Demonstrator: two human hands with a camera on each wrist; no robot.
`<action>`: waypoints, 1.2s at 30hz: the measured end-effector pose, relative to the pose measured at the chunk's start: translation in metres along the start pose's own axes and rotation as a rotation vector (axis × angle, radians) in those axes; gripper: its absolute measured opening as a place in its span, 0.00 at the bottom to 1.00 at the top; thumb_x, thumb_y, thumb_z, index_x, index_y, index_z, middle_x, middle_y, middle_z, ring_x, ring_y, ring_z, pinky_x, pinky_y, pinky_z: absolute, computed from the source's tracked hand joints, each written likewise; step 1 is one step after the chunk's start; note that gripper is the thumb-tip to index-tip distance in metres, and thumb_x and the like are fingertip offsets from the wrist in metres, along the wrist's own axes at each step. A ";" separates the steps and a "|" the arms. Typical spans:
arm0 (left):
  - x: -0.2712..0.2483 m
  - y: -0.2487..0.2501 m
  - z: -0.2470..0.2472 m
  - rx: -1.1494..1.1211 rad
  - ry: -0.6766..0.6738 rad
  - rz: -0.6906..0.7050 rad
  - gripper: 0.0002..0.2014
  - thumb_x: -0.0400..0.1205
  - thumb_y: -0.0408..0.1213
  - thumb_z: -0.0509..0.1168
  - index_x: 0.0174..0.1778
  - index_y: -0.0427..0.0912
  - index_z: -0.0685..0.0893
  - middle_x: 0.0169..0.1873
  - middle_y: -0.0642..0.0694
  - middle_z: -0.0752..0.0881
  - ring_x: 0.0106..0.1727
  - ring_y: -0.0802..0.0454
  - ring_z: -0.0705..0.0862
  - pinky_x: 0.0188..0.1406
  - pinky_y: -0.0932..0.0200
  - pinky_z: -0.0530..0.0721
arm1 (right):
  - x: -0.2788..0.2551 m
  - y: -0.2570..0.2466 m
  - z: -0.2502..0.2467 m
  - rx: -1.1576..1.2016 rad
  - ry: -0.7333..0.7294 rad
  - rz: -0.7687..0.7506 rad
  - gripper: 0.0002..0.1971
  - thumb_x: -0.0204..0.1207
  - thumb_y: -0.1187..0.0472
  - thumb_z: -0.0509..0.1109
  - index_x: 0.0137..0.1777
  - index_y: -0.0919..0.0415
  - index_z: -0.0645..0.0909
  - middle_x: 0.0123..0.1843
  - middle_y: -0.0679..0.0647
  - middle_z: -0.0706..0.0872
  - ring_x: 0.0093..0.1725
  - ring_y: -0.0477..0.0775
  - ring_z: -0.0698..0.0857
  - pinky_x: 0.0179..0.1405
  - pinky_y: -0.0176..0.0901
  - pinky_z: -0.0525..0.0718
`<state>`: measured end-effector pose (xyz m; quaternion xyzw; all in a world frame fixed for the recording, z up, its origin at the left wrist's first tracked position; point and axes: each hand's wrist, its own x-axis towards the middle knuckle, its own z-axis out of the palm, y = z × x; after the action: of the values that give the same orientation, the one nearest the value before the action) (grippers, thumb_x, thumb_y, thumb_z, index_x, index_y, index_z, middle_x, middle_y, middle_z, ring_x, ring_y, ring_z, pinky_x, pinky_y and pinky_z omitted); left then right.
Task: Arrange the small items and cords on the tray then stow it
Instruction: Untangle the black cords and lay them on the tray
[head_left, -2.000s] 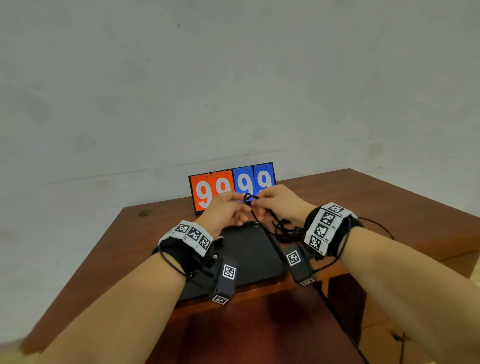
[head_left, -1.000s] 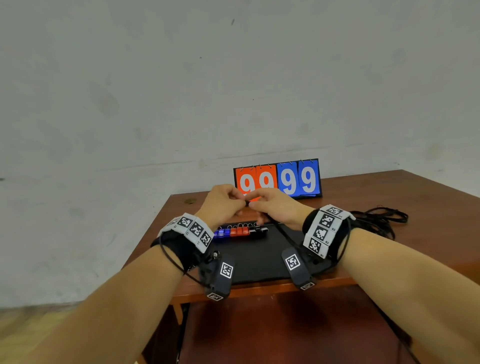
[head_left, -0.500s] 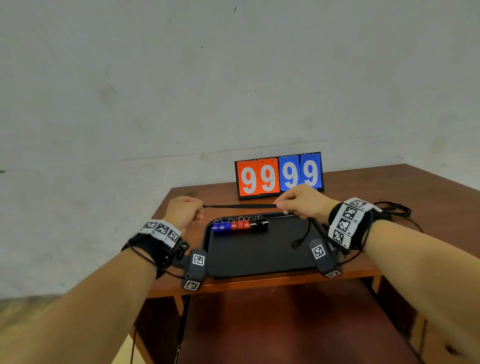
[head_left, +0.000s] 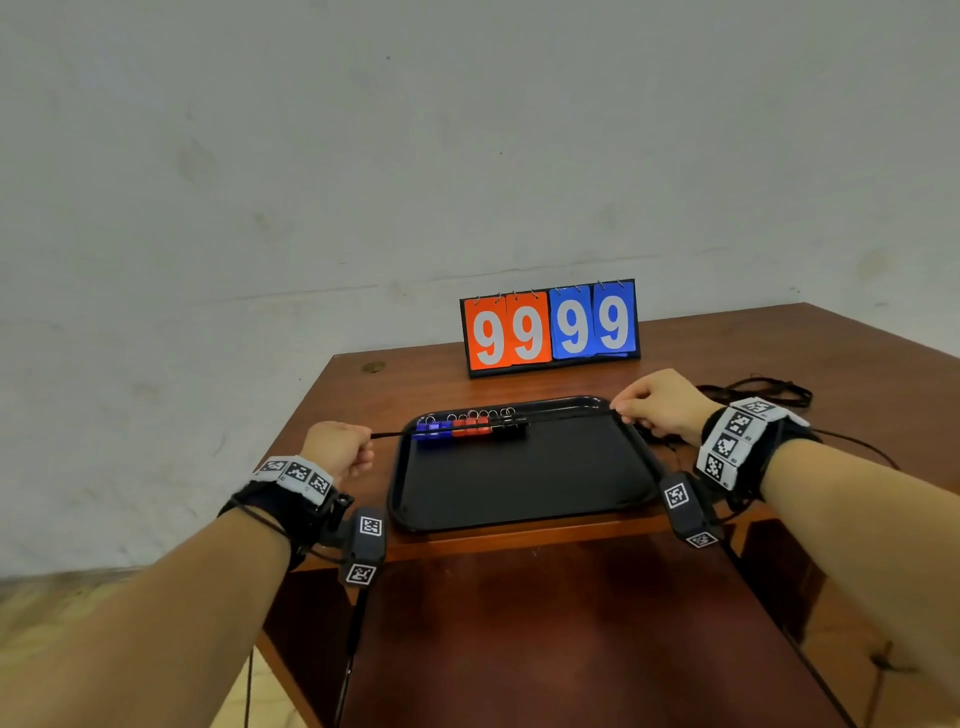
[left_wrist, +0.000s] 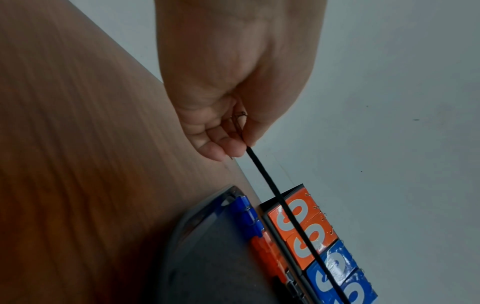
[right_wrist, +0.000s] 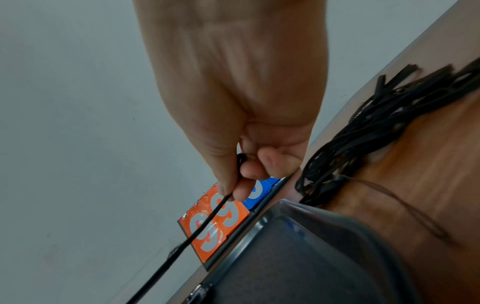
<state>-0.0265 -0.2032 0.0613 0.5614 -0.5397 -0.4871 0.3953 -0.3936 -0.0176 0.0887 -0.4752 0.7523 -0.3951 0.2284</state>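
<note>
A black tray (head_left: 524, 499) lies on the wooden table (head_left: 363, 395), near its front edge. Along the tray's far rim stands a row of blue, red and black binder clips (head_left: 470, 427). A black cord (head_left: 493, 425) is stretched taut above that far rim. My left hand (head_left: 337, 447) pinches one end left of the tray (left_wrist: 202, 246), where the cord (left_wrist: 270, 185) runs from my fingertips (left_wrist: 233, 148). My right hand (head_left: 657, 408) pinches the other end at the tray's far right corner; the cord (right_wrist: 202, 226) leaves between thumb and finger (right_wrist: 228, 185).
A flip scoreboard (head_left: 550, 327) reading 99 99 stands behind the tray. A tangle of black cords (head_left: 753, 389) lies on the table to the right, seen close in the right wrist view as a cord bundle (right_wrist: 376, 127). A wall stands behind the table.
My hands, close together a second ago, have pulled apart to either side of the tray, and the cord between them is now stretched straight.
</note>
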 end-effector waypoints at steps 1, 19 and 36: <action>-0.001 -0.002 0.001 0.006 -0.003 -0.010 0.06 0.86 0.25 0.62 0.42 0.33 0.80 0.30 0.39 0.79 0.27 0.49 0.77 0.14 0.67 0.80 | 0.000 0.005 0.000 0.010 0.006 0.029 0.07 0.80 0.67 0.70 0.46 0.66 0.90 0.36 0.53 0.88 0.28 0.45 0.78 0.23 0.34 0.76; -0.009 -0.020 0.013 0.248 -0.096 -0.049 0.10 0.82 0.25 0.62 0.34 0.36 0.79 0.26 0.41 0.78 0.24 0.48 0.76 0.24 0.60 0.76 | 0.003 0.051 0.008 -0.074 0.116 0.226 0.06 0.76 0.65 0.71 0.39 0.63 0.88 0.31 0.57 0.86 0.27 0.51 0.79 0.18 0.38 0.74; -0.016 -0.014 0.009 0.440 -0.094 0.021 0.03 0.78 0.34 0.70 0.41 0.38 0.86 0.32 0.41 0.83 0.33 0.46 0.78 0.27 0.60 0.73 | 0.005 0.054 0.010 -0.056 0.126 0.208 0.04 0.75 0.66 0.72 0.40 0.62 0.87 0.33 0.61 0.86 0.28 0.54 0.80 0.17 0.36 0.72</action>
<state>-0.0314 -0.1854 0.0476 0.6052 -0.6566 -0.3792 0.2426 -0.4171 -0.0129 0.0392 -0.3751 0.8212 -0.3770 0.2071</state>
